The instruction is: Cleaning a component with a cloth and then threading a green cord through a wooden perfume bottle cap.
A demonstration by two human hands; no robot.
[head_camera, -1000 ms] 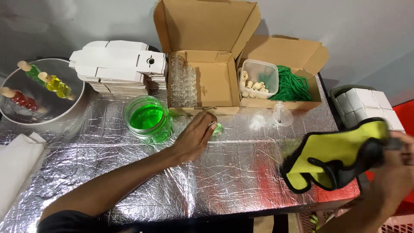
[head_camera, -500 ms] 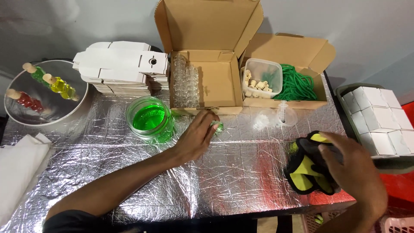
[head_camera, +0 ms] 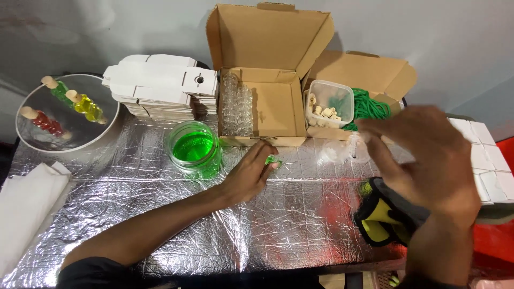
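Nearest to us, our right hand [head_camera: 423, 160] hangs raised above the right end of the foil-covered counter [head_camera: 214, 230], its fingers [head_camera: 375, 147] spread loosely and holding nothing. Just beneath it a yellow and black cloth [head_camera: 383, 219] lies bunched at the counter's near right edge.

A little farther in, our left arm stretches across the foil and our left hand [head_camera: 249, 174] rests on the counter, fingers curled around a small green item [head_camera: 273, 159] that they pinch at the tips; we cannot tell exactly what it is. Just left of that hand stands a clear jar of green liquid [head_camera: 193, 147], near but not touching it. To the right, some clear plastic pieces [head_camera: 342, 150] lie on the foil, partly behind our right hand.

At the near left edge lies a folded white cloth [head_camera: 27, 208].

Farther back, an open cardboard box [head_camera: 267, 101] holds small clear bottles [head_camera: 235, 104] along its left wall. Beside it on the right, a second open box [head_camera: 369, 72] holds a plastic tub of pale corks [head_camera: 327, 104] and green cord [head_camera: 369, 107]. Left of the boxes sits a stack of flat white cartons [head_camera: 160, 88], and at the far left a round mirror tray [head_camera: 67, 115] carries three corked vials, green, yellow and red. White boxes [head_camera: 487, 155] stand off the right end.
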